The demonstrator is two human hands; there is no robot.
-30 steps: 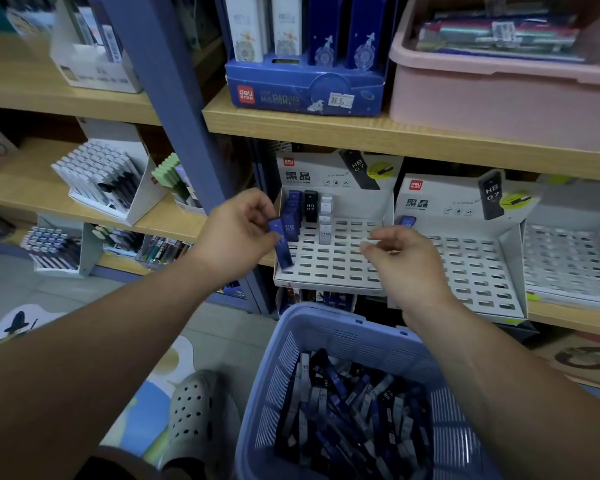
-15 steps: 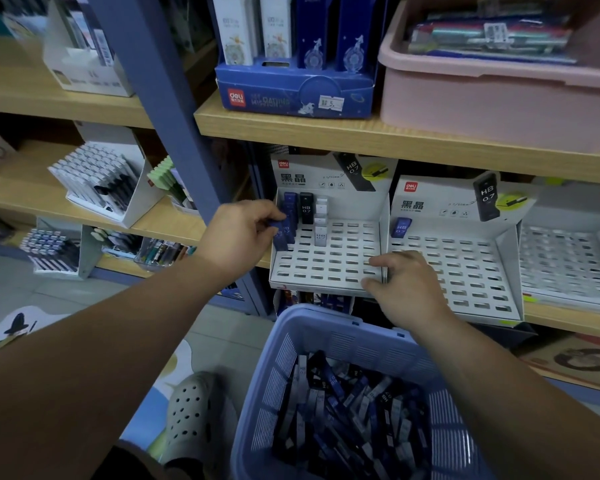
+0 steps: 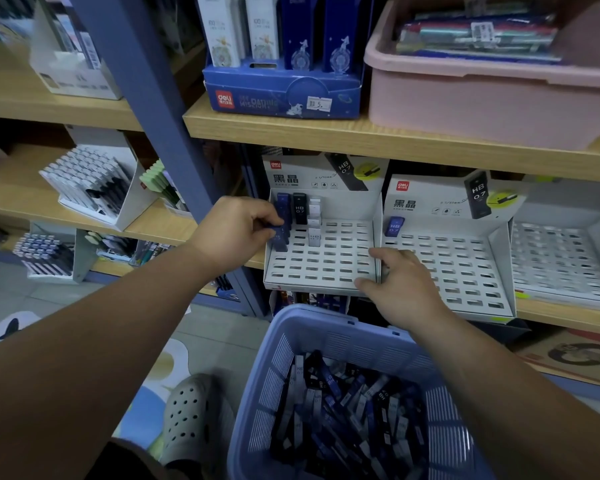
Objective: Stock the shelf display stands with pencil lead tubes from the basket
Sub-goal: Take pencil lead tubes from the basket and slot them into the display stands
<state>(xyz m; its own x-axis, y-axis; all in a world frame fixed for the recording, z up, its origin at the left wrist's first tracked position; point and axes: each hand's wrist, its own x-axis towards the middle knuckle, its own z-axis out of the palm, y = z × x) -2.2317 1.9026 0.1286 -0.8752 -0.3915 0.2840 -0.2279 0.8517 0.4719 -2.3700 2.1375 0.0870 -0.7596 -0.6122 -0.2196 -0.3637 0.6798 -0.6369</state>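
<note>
Shelf (image 3: 378, 140): we record a wooden board above the stands; a second board beneath carries them.
Basket (image 3: 343, 337): lavender, slotted walls, at the bottom of the view below the stands; we see it filled with loose pencil lead tubes (image 3: 347, 410), blue, black and white, lying at mixed angles.
Left display stand (image 3: 323, 261): white, a sloped grid of slots. We note its far-left column filled with blue tubes standing upright, one black tube (image 3: 299, 210) marked HB beside them, then white tubes (image 3: 314, 220) in the next column. The remaining slots are open.
Right display stand (image 3: 447, 268): same pattern, touching the left stand's side wall. We find one blue tube (image 3: 394, 226) in its far-left corner slot, upright, leaning slightly.
Left hand (image 3: 236, 230): at the left stand's left edge. Fingers curled narrow, pinching a blue tube (image 3: 280, 233) at the front of the blue column; its long axis runs upright, tilted a little, lower end toward the grid. We cannot tell whether it is seated.
Right hand (image 3: 400, 282): on the front right corner of the left stand, thumb on the front lip, fingers loosely bent over the wall between the stands. It holds no tube.
</note>
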